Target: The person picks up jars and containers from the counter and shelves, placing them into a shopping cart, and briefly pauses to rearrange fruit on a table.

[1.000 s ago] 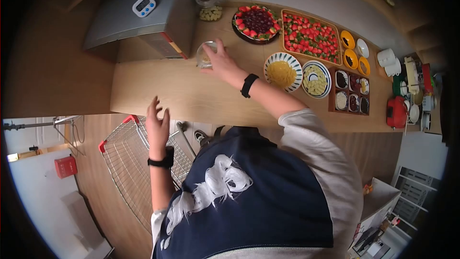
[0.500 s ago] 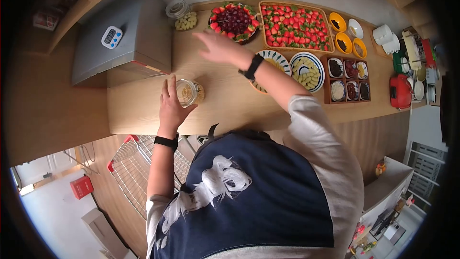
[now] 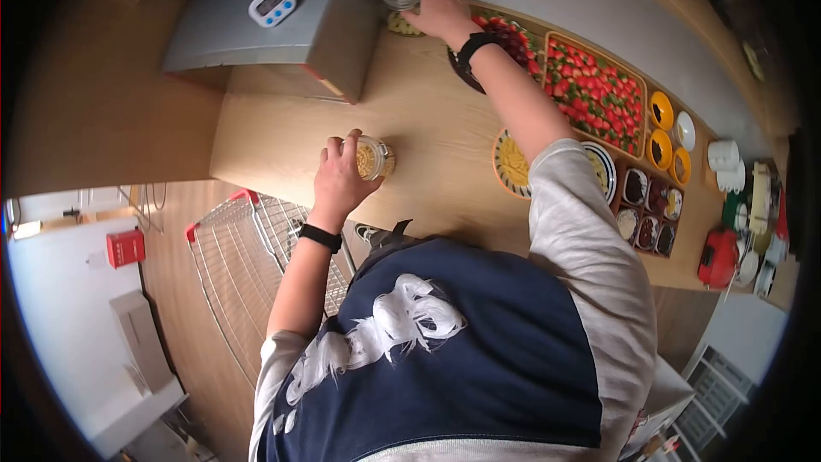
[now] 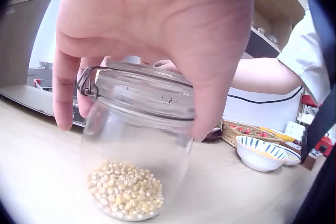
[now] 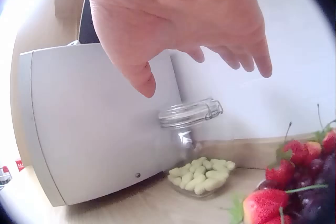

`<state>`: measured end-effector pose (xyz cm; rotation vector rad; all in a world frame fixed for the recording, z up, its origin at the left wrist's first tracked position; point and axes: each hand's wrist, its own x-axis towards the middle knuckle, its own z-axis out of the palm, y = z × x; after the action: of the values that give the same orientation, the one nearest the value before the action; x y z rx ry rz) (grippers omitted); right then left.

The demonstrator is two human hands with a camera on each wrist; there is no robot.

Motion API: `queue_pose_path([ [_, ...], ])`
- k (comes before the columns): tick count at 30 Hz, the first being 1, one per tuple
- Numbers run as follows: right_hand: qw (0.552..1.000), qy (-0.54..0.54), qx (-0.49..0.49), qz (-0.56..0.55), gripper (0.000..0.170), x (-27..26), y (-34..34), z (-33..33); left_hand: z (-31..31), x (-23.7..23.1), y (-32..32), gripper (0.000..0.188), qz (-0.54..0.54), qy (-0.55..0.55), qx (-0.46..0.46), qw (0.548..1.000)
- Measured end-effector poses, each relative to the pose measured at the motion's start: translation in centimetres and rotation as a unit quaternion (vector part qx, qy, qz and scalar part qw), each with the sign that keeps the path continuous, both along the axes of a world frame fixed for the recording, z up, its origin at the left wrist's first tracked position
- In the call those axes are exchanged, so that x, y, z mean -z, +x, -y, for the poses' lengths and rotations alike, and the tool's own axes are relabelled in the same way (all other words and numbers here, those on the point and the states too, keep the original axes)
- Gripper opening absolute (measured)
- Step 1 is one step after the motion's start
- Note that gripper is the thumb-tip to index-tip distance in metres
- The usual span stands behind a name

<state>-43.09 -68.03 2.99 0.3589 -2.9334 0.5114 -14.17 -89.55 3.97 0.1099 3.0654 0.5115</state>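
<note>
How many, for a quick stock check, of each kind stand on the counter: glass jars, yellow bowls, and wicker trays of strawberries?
Glass jars: 2
Yellow bowls: 3
Wicker tray of strawberries: 1
Total: 6

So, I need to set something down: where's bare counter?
Bare wood lies between the clear glass corn jar and the white blue-striped bowl, and left of that jar, before the grey boxy appliance. Crowded: around the rectangular wicker strawberry tray.
</note>
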Motion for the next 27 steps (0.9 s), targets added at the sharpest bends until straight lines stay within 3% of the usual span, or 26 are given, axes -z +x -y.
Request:
queue_pose_path([
  [5,1.0,0.015,-0.006,0.014,0.09,2.3,-1.5,2.0,0.4,0.3,0.5,0.093,0.004,0.026,-0.009,1.0],
  [9,0.999,-0.031,-0.018,-0.014,0.092,3.0,-2.5,3.5,0.5,-0.6,1.4,0.088,0.04,0.049,-0.013,0.998],
  [11,0.997,-0.069,0.019,0.029,0.089,2.9,-3.5,3.9,1.1,-1.7,2.7,0.086,0.03,0.056,-0.023,0.998],
  [14,0.998,-0.047,0.005,0.036,0.093,3.1,-4.6,3.9,3.0,-5.4,5.6,0.087,-0.011,0.167,-0.051,0.985],
  [17,0.999,-0.025,-0.038,0.03,0.098,3.6,-6.9,4.0,6.2,-9.7,9.6,0.089,-0.084,0.164,-0.087,0.979],
  [19,0.999,-0.024,-0.041,-0.007,0.1,4.3,-7.5,4.1,8.6,-11.4,12.9,0.089,-0.128,0.247,-0.144,0.95],
  [21,0.999,0.033,-0.008,0.027,0.104,3.0,-6.9,4.5,10.0,-14.8,16.0,0.088,-0.121,0.29,-0.249,0.916],
  [22,0.998,0.061,-0.023,0.012,0.098,3.4,-6.9,4.4,11.5,-15.6,17.7,0.088,-0.155,0.247,-0.251,0.923],
  [23,0.995,0.079,-0.06,0.032,0.078,4.1,-7.2,4.1,13.1,-16.3,19.2,0.087,-0.186,0.2,-0.252,0.928],
  [24,0.995,0.078,-0.067,0.013,0.07,4.3,-6.4,4.0,14.0,-17.3,20.5,0.086,-0.179,0.241,-0.291,0.909],
  [25,0.992,0.072,-0.095,0.043,0.07,4.0,-5.6,3.6,15.9,-17.7,22.0,0.083,-0.201,0.145,-0.273,0.93],
  [27,0.973,0.054,-0.215,-0.062,0.076,5.8,-4.6,1.7,17.6,-17.9,24.7,0.083,-0.192,0.212,-0.353,0.891],
])
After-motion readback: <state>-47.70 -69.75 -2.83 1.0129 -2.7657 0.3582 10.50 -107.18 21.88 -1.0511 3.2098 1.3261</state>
